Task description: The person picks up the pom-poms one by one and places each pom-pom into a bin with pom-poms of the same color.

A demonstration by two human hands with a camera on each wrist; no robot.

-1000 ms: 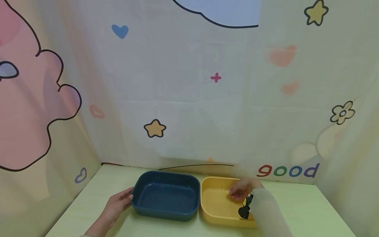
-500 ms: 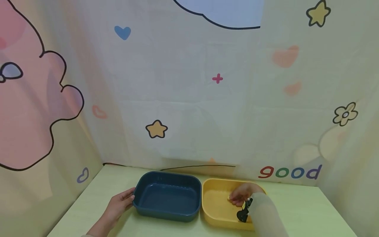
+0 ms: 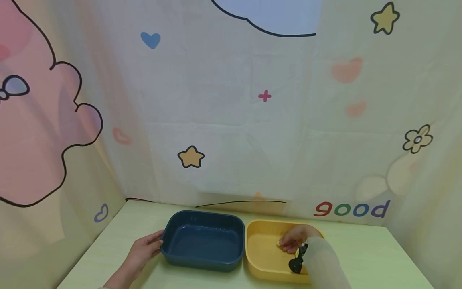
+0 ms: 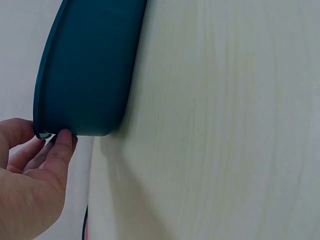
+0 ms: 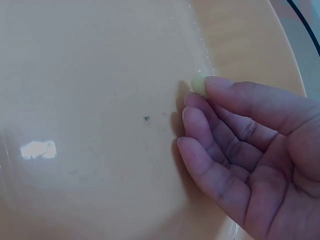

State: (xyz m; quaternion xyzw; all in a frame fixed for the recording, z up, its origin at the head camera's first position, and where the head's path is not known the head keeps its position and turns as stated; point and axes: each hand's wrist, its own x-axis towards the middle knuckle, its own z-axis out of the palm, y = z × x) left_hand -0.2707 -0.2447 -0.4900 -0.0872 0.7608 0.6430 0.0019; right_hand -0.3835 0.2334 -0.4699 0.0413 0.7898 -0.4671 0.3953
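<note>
A dark blue rectangular container [image 3: 202, 261] stands on the table beside a yellow one [image 3: 267, 273], their ends almost touching. At the blue container's left end, my left hand [image 3: 142, 249] holds the rim; in the left wrist view its thumb is at the lip and its fingers [image 4: 60, 150] meet the outer wall. My right hand [image 3: 296, 237] is down inside the yellow container. Between thumb and index finger it pinches a small, pale green, rounded piece [image 5: 199, 84], whose kind I cannot tell. The other fingers are loosely bent near the container's bottom.
A small dark speck [image 5: 146, 118] lies on the yellow bottom. A black camera mount [image 3: 296, 263] sits at my right wrist, over the container's near side. Behind the pale table [image 3: 375, 257] hangs a printed cloth [image 3: 231, 160], with more cloth along both sides.
My right hand has come slightly nearer to me within the yellow container, still holding the small piece. The head view has shifted a little. The left hand stays on the blue container's rim.
</note>
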